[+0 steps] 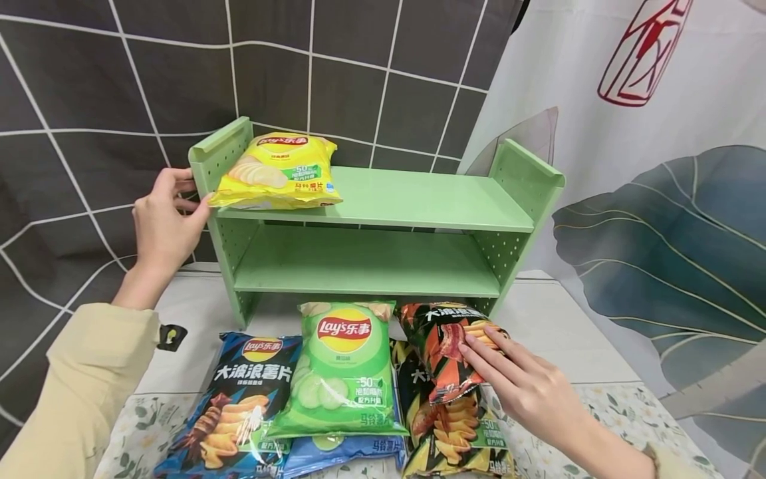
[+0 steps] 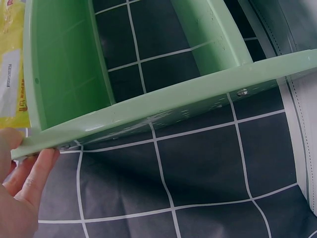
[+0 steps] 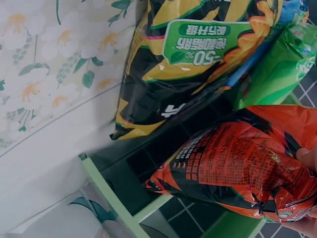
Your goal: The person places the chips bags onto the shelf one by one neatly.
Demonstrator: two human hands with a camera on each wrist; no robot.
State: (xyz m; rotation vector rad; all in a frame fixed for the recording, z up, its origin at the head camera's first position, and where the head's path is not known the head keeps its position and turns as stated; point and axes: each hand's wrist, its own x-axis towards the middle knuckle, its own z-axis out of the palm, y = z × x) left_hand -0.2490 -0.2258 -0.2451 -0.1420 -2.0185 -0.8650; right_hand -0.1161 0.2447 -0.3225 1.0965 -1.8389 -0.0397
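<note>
My left hand (image 1: 167,223) is partly closed on the side panel of a pale green two-tier shelf unit (image 1: 419,196), thumb at its edge and fingers against the outer face, probably to steady it. My right hand (image 1: 529,389) pinches a red and black crinkly plastic chip bag (image 1: 439,359), fingers nearly straight across the front and thumb on the back, likely so the puffed packet isn't crushed. That bag is tilted in front of the unit, over a black and yellow plastic bag (image 1: 455,446). Beside it on the tabletop (image 1: 562,332), a light green plastic bag (image 1: 341,366) lies partly over a bright blue one (image 1: 347,452), with a dark blue and black bag (image 1: 239,399) to the left. A yellow plastic bag (image 1: 275,169) sits on the top tier against the left panel, perhaps to leave room alongside.

The yellow, green and dark blue bags read "Lay's 乐事" or "Lay's"; yellow and green show "-50%". I read "大波浪薯片" on the dark blue, "大波浪" on the red and "马铃薯片" on the bright blue.
</note>
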